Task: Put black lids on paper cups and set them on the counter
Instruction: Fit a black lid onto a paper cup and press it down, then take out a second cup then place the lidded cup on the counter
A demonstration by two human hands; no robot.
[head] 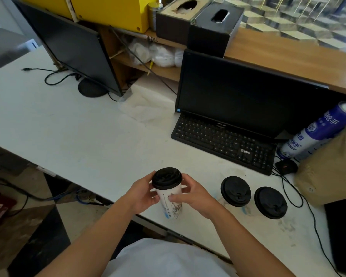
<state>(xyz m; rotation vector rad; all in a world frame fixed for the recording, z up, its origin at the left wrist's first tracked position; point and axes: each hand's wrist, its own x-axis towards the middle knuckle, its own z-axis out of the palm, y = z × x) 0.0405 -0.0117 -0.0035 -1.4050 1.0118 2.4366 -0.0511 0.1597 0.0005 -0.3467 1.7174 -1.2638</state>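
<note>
Your left hand (142, 194) and right hand (194, 198) curled round the tall white printed paper cup (170, 202) at the near edge of the white counter (88, 136), probably steadying it so its round black plastic lid (166, 177) seated. Farther right, two lidded cups (235, 191) (270, 202) stood on the counter.

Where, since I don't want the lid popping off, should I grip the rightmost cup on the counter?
Probably on the paper wall just under its black lid, coming from the near counter edge: it stands upright, the other lidded cup stands close on its left, and a cable runs along its right.
</note>
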